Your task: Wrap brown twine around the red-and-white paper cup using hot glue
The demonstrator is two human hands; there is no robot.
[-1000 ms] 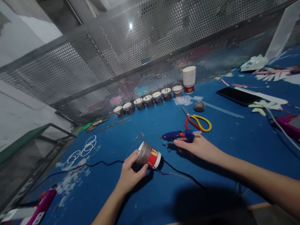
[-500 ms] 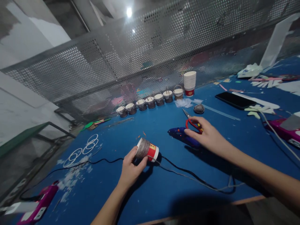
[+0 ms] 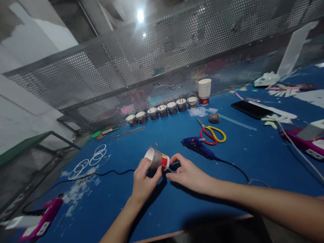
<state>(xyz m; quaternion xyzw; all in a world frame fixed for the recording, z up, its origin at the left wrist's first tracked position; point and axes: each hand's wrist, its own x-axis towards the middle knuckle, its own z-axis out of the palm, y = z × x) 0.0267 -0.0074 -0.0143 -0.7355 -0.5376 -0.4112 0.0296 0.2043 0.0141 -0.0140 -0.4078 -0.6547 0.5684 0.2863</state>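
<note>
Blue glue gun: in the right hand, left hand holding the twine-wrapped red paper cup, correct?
No: head view shows the blue glue gun lying on the blue table; the right hand touches the twine-wrapped red paper cup the left hand holds.

Your blue table carries a glue gun just beside red-and-yellow scissors — a row of wrapped cups and a white cup stack line the mesh panel behind. Black phone right, white rings on your left.

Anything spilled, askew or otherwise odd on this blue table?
White scraps litter the left of the table beside the white rings. The cup held sideways in the left hand is partly wrapped in twine.
</note>
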